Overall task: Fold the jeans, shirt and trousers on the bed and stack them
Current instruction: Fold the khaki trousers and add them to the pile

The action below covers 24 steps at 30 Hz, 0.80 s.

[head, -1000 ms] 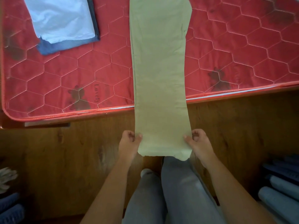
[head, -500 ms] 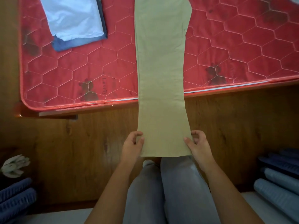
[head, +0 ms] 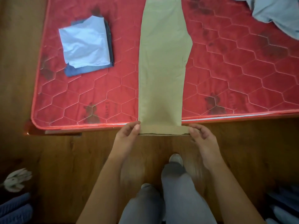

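Khaki trousers [head: 161, 62] are laid lengthwise on the red mattress [head: 234, 81]; their hem, just past its near edge, is pinched by the left hand [head: 127, 135] and right hand [head: 202, 139]. The shirt [head: 84, 44] is stacked on jeans [head: 76, 72] leftward.

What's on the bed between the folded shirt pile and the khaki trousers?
Nothing but a bare strip of the red mattress lies between the folded shirt and the trousers, as the head view shows.
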### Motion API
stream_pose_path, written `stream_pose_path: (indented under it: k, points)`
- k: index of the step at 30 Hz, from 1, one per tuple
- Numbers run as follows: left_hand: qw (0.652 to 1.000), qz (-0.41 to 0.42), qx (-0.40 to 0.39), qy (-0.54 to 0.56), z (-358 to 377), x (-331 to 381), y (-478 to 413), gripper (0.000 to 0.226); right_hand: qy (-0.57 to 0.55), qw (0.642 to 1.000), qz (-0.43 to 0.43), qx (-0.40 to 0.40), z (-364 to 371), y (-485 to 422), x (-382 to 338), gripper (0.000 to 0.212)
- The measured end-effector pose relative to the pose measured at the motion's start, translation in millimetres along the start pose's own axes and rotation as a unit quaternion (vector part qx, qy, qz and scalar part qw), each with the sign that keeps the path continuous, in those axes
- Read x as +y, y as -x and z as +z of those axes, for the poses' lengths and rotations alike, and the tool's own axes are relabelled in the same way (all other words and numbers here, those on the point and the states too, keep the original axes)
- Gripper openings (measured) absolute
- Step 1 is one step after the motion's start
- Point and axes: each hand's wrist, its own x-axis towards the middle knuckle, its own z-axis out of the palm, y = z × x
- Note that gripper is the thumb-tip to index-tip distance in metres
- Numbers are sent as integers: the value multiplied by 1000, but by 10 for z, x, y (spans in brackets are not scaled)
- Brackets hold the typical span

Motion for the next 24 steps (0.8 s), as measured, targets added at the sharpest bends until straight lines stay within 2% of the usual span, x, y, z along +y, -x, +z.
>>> stream_pose_path:
  k: [2,4,5,8,11,16,19,24]
  points:
    - [1000,5,-27,6,55,141,-197,35,12,999,0,-42,-40,-254,-166,33]
    - [999,14,-20,-24,109,205,-394,40,97,993,-1,-63,-52,-485,-263,47]
    - [998,25,0,-51,147,227,-519,37,140,988,-9,-67,-55,-632,-295,47]
    - [992,45,84,-81,229,251,-879,16,213,974,-42,-60,-13,-1001,-369,29]
    - [987,36,116,-101,247,261,-1257,23,214,975,-50,-38,78,-1336,-423,14]
    - [985,31,102,-135,240,388,-1933,22,230,971,-60,3,297,-1985,-506,5]
    - [991,-6,76,-107,214,427,-2451,14,205,976,-58,34,464,-2439,-544,6]
    - [990,16,60,-124,247,663,-3256,31,157,985,-40,54,743,-3221,-706,14]
